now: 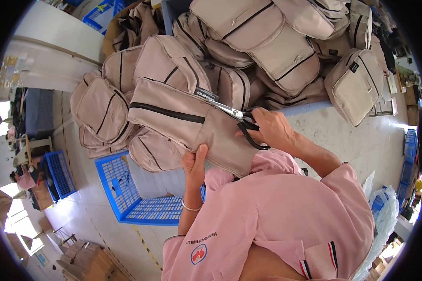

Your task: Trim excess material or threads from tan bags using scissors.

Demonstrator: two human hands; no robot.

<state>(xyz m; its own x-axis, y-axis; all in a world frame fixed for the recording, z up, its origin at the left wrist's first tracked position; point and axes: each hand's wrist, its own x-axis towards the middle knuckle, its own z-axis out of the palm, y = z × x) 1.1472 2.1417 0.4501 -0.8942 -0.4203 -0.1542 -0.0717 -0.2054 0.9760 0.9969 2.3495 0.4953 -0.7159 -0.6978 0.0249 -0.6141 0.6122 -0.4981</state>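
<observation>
1. Scissors [233, 112], black-handled, gripped in the right hand [269, 129], blades at the black label [206, 94] (tips hard to pick out).
2. Left hand [194, 161] clamps the near edge of the zippered beige bag panel [220, 136], thumb on top, fingers hidden underneath!
3. That panel's before the pink shirt [309, 201]; beyond, piled beige bags [253, 28], cut off up top.

Held bag [199, 136], piled bags [286, 51] block the way ahead
Free room right, over floor [361, 152]; blue basket [109, 182] low left.
</observation>
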